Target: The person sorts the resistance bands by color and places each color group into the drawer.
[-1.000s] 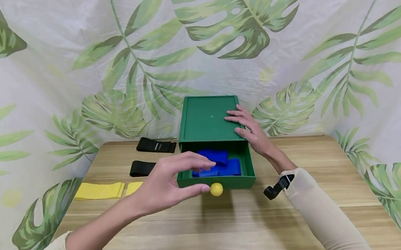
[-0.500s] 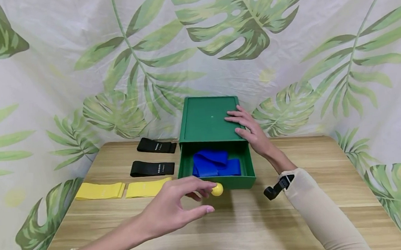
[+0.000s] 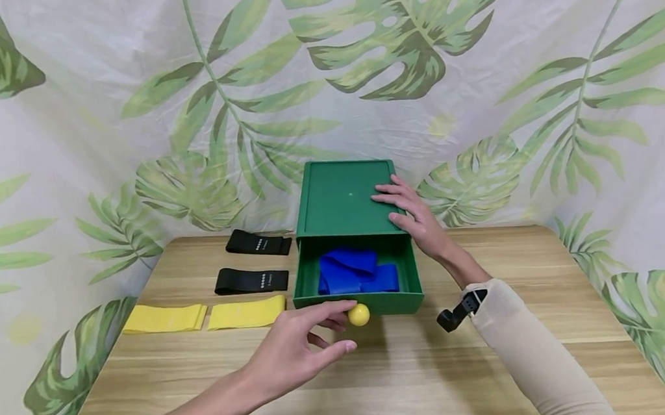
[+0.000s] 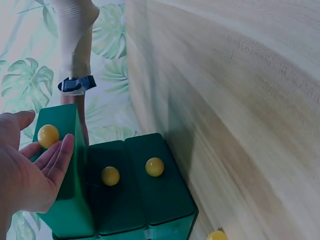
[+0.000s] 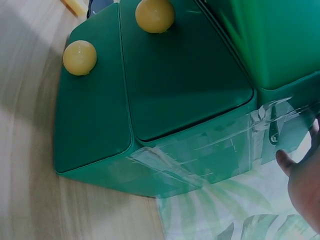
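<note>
A green drawer cabinet (image 3: 343, 197) stands at the back of the table, its top drawer (image 3: 399, 303) pulled out. Blue folded bands (image 3: 346, 271) lie inside that drawer. My left hand (image 3: 297, 350) is at the drawer's round yellow knob (image 3: 359, 315), with the index fingertip touching or very near it and the thumb apart below. In the left wrist view, extended fingers (image 4: 60, 160) lie beside the knob (image 4: 48, 136). My right hand (image 3: 418, 223) rests on the cabinet's right top edge with spread fingers; the right wrist view shows only part of this hand (image 5: 307, 175).
Two black bands (image 3: 252, 279) and two yellow bands (image 3: 247, 312) lie flat left of the cabinet. Below the pulled-out drawer are two closed drawers with yellow knobs (image 4: 110, 176). Clear tape (image 5: 175, 165) runs along the cabinet's side. A leaf-patterned cloth (image 3: 326, 123) hangs behind.
My left hand has come down from over the drawer's front edge to the knob, uncovering the blue bands and the bands on the left. The right hand and drawer have stayed in place.
</note>
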Demonstrator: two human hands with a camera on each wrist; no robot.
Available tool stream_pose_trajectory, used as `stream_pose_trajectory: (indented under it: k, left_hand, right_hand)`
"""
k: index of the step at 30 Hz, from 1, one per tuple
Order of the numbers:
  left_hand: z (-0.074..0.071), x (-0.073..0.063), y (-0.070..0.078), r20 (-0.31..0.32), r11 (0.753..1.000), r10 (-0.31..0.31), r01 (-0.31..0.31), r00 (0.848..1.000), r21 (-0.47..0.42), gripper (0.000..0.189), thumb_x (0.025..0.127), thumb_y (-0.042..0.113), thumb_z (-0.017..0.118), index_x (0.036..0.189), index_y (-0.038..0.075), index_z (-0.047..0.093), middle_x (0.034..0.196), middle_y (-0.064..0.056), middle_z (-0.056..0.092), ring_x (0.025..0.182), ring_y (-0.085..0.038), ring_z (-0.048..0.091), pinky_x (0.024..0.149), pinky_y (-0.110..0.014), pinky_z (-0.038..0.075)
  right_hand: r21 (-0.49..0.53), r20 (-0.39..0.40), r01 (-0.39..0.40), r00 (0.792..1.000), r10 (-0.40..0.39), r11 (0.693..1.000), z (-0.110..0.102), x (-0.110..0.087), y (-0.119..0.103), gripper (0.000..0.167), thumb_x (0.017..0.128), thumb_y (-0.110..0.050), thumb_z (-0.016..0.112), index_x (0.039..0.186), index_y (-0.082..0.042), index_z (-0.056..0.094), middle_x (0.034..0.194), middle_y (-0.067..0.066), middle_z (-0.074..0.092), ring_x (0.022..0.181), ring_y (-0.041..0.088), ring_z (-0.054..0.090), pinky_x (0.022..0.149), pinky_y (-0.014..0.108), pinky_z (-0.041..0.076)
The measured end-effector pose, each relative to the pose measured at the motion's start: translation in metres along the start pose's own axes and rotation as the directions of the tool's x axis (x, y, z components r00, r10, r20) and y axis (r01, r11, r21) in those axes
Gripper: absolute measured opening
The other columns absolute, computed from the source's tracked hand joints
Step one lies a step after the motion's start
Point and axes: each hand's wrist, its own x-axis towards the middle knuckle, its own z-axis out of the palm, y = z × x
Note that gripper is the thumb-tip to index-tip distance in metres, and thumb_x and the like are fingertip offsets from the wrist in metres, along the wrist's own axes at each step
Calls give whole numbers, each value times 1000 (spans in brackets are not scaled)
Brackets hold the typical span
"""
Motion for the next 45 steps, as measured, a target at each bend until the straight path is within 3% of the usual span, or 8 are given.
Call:
stream_pose_trajectory:
  k: [4,11,24,35,45]
  left_hand:
    - [5,1,-3,-21,1000,13,-13,1000,0,46,93,22,84,137,17,70,120,-1,78,103,-16,76,70,-24,63]
    - [9,7,-6,-73,1000,17,-16,997,19,40,92,21,86,130,21,73,112,2,80,98,-13,77,65,-25,62]
    - [8,16,-10,-115,999,10,-6,993,36,31,92,16,85,121,20,77,105,4,81,91,-8,77,66,-25,62]
    - [9,26,-16,-153,998,63,-58,986,38,29,91,11,85,119,16,78,104,2,82,88,-8,78,75,-23,62]
    - [10,36,-22,-203,998,56,-51,978,28,26,92,12,84,118,16,79,107,2,81,91,-7,77,77,-27,64]
  right_hand:
    - [-3,16,-16,1000,16,1000,-1,0,-1,41,106,-9,52,145,1,62,160,20,47,163,38,12,130,61,5]
    - [-48,71,-59,996,62,997,-7,3,-4,43,107,-20,57,148,-7,62,163,13,45,164,32,10,129,63,5]
    - [-112,187,-80,977,100,991,-23,11,-9,49,99,-10,68,147,-7,63,162,15,47,163,36,13,129,65,7]
    - [-114,195,-100,973,121,988,-25,9,-6,50,101,-20,69,150,-11,61,165,10,45,164,30,11,129,65,7]
    - [-103,178,-86,979,104,991,-23,9,-6,51,102,-24,68,151,-12,60,166,10,43,164,31,9,128,66,6]
